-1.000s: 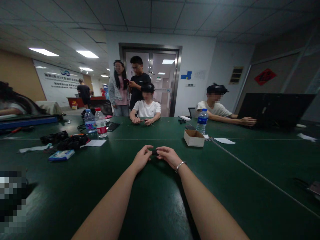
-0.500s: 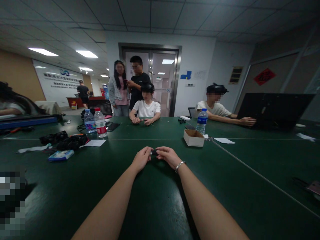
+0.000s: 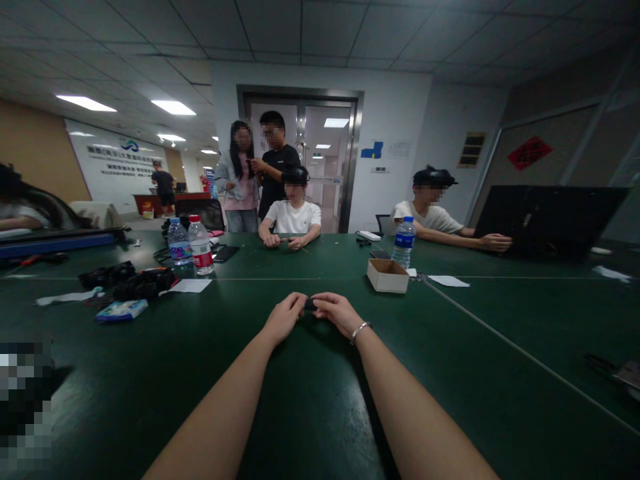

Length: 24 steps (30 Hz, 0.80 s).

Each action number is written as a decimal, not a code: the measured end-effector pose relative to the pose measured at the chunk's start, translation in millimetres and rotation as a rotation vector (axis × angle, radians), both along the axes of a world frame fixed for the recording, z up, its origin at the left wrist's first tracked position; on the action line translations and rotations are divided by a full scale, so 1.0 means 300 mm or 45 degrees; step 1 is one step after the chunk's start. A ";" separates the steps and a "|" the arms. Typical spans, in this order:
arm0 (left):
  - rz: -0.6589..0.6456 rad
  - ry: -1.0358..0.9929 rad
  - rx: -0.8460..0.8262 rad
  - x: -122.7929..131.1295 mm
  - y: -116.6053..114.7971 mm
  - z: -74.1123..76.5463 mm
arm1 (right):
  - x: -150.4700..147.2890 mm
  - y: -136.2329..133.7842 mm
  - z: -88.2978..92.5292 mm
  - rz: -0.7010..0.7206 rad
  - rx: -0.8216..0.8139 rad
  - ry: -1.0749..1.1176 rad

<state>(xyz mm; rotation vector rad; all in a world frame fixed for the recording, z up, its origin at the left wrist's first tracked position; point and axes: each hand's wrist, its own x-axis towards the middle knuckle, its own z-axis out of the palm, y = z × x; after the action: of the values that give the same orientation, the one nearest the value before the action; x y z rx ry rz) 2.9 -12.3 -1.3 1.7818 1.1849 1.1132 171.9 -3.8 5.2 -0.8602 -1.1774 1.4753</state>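
Observation:
Just above the green table (image 3: 320,373), a small dark object (image 3: 310,305) is pinched between my two hands. My left hand (image 3: 284,317) is closed with its fingertips at the object's left end. From the other side, the thumb and fingers of my right hand (image 3: 338,313) are closed on its right part. Fingers cover most of the object, so its exact kind cannot be made out. A silver bracelet (image 3: 361,332) circles my right wrist.
An open cardboard box (image 3: 388,277) stands right of my hands, with a blue-labelled water bottle (image 3: 404,241) behind it. To the left are two bottles, black gear (image 3: 143,283) and a tissue pack (image 3: 122,311). A person in white (image 3: 295,219) sits opposite.
A silvery bit at the object's left end, visible earlier beside my left fingertips, no longer shows. My left fingertips have moved slightly right, towards my right hand. Both hands otherwise stay in place.

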 end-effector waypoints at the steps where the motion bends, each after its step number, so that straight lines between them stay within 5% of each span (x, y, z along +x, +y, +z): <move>1: 0.012 -0.021 0.004 0.000 -0.001 0.001 | 0.000 0.000 0.000 -0.008 -0.002 0.009; 24: 0.063 -0.118 -0.044 -0.006 0.006 0.002 | 0.004 -0.005 0.006 -0.013 0.004 -0.016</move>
<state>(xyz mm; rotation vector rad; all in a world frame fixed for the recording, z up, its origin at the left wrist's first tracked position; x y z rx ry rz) 1.1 -10.6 -0.6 1.6648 1.1911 1.1845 173.0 -5.4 7.1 -0.8732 -1.1828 1.4617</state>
